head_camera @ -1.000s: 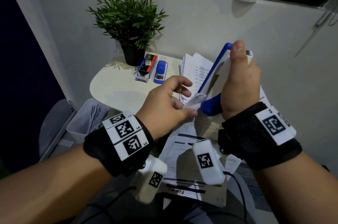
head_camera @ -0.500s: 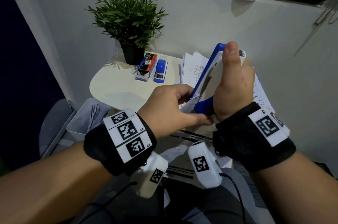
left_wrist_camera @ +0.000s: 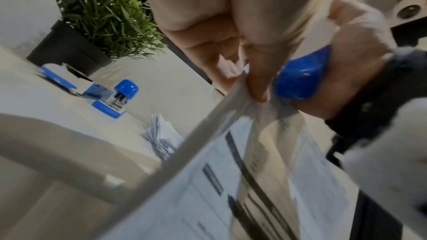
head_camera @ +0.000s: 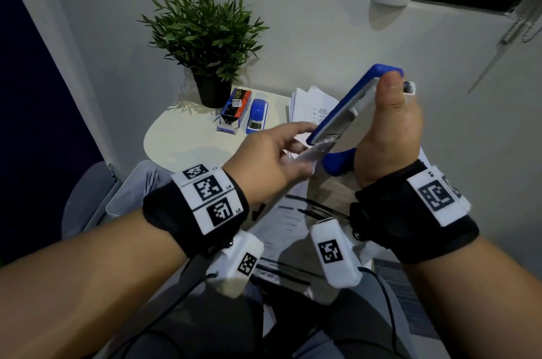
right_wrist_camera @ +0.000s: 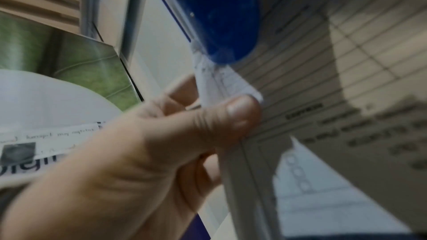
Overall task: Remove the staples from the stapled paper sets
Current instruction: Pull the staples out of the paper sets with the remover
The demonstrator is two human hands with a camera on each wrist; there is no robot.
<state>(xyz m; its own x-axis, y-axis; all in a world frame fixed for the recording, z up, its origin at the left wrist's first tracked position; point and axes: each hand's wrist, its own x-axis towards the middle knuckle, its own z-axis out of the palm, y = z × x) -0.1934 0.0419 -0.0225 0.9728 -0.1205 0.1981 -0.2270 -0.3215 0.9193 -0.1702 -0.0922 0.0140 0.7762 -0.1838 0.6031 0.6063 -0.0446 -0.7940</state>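
Right hand (head_camera: pixel 390 135) wrapped around a large blue stapler (head_camera: pixel 349 106), held upright in the air near the person, thumb lying along its top. Left hand (head_camera: pixel 264 165) pinches the corner of a stapled paper set (head_camera: pixel 281 229) at the stapler's lower end (contact point blurred); the sheets hang down toward the lap. Far on the worktop (head_camera: pixel 181 141): loose papers (head_camera: pixel 311 103), small blue stapler (head_camera: pixel 257 115), staples box (head_camera: pixel 236 112), potted plant (head_camera: pixel 205 33)
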